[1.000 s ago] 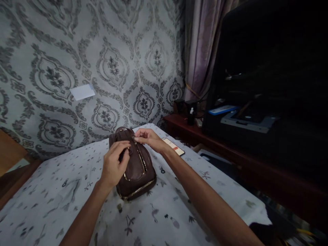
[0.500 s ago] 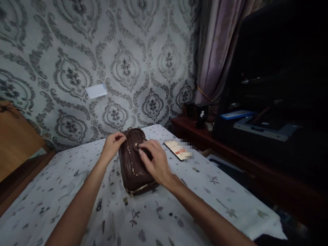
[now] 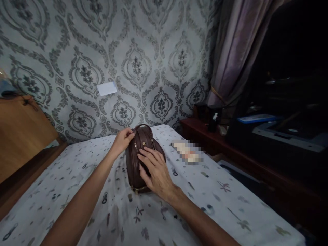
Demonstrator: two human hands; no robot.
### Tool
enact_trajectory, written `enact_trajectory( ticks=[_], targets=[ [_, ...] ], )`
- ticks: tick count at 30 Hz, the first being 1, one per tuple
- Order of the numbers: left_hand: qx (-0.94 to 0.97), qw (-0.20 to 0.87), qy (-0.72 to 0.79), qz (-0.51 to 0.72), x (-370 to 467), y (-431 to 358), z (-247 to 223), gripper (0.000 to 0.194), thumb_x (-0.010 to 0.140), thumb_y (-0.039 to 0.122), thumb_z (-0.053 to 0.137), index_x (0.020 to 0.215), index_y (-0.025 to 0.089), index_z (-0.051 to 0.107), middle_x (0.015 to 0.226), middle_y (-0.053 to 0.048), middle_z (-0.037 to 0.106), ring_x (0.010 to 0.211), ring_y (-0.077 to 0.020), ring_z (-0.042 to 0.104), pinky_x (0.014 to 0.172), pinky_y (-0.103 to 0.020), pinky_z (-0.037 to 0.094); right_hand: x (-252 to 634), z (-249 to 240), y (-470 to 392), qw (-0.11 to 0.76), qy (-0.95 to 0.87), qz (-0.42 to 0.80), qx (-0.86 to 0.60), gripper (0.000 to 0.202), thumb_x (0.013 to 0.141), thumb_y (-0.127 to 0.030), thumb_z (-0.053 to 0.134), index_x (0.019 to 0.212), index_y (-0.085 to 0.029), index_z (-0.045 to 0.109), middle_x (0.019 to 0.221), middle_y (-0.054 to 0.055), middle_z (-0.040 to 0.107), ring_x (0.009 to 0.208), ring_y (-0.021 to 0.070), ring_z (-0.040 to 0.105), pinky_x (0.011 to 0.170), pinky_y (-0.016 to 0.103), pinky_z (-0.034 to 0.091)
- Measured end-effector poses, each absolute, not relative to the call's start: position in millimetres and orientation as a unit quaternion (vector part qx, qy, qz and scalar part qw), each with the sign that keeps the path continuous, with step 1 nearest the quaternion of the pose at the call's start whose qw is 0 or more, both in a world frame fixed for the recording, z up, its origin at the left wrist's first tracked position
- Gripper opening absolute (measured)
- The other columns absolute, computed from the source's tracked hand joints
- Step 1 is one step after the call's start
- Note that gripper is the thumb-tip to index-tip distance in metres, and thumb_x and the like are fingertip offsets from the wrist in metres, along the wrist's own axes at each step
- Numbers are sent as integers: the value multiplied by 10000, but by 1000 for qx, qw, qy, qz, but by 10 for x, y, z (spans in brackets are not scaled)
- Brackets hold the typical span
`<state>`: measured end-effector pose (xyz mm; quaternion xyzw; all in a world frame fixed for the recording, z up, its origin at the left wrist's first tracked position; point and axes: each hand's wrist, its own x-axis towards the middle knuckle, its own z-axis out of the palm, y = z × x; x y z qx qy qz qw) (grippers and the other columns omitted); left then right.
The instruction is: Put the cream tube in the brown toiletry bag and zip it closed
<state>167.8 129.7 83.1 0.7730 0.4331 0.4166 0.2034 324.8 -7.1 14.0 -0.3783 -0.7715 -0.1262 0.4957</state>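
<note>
A brown leather bag (image 3: 135,171) with gold zippers and a handle lies on a patterned white cloth. A round gold stud (image 3: 144,144) shows on its front, between two zippers. At the bag's top left corner, my left hand (image 3: 124,140) has its thumb and fingertips pinched on the edge, near the base of the handle. My right hand (image 3: 157,171) lies across the front below the stud, its fingers stretched out over the leather. Part of the bag's lower right is hidden beneath that hand.
A phone (image 3: 187,152) with a blurred screen lies right of the bag. The cloth (image 3: 107,215) covers the surface up to the patterned wall. A wooden board (image 3: 23,133) stands at left; a dark red ledge (image 3: 197,128) with a small bottle (image 3: 213,122) runs along the right.
My right hand has gone from pinching near the stud to lying with stretched fingers on the bag's front. My left hand stays at the top corner. The view has shifted slightly left.
</note>
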Motion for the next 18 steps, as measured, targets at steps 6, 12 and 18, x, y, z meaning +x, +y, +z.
enact_trajectory(
  ticks=[6,12,18],
  targets=[
    [749,146,455,459,1753,1129,722,108,846,306,518,786,216,510,739,1,527,744,-191,492,730,-321,391,3249,148,-61,500,-764,-133,-386,358,868,-108,524,1202,-147,648,1247,145,693,1269,294,552,1029,524,483],
    [750,148,428,482,1744,776,600,240,886,337,514,1081,204,550,1106,-85,611,1068,-228,576,917,-367,462,3246,146,-71,499,-764,-128,-388,383,870,-116,527,1235,-160,635,1270,138,680,1289,292,537,1044,518,476],
    [750,198,422,468,1677,467,451,472,962,413,474,1380,194,466,1443,-132,527,1348,-241,487,1152,-428,360,3241,141,-70,493,-762,-141,-397,408,875,-120,498,1258,-174,631,1288,121,678,1281,300,547,1032,517,476]
  ],
)
